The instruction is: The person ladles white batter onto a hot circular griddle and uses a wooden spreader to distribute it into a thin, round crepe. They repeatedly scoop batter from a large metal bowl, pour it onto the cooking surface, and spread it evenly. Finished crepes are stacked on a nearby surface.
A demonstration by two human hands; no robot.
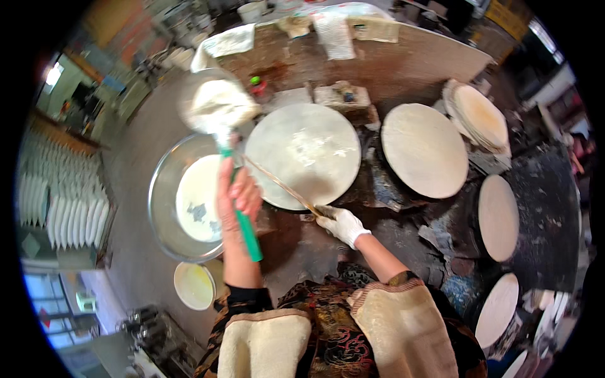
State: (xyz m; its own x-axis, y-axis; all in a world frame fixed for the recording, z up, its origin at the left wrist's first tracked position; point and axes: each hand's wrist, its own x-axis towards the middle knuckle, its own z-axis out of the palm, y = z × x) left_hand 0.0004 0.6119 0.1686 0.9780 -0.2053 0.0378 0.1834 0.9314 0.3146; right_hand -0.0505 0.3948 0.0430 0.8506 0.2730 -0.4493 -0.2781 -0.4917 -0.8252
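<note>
My left hand (pixel 236 192) is bare and grips the green handle of a ladle (pixel 217 107) whose bowl, coated in white batter, is raised beyond the metal basin (pixel 162 189) of white batter. My right hand (pixel 342 225), in a white glove, holds a thin wooden stick (pixel 280 184) that slants across the near edge of a round griddle (pixel 302 154) spread with a thin pale batter layer.
More round griddles (pixel 423 150) curve away to the right, with a stack of thin round sheets (pixel 479 116) behind. A small bowl of yellowish liquid (pixel 194 285) stands near the left. Cloths and papers lie on the far worktop (pixel 403 60).
</note>
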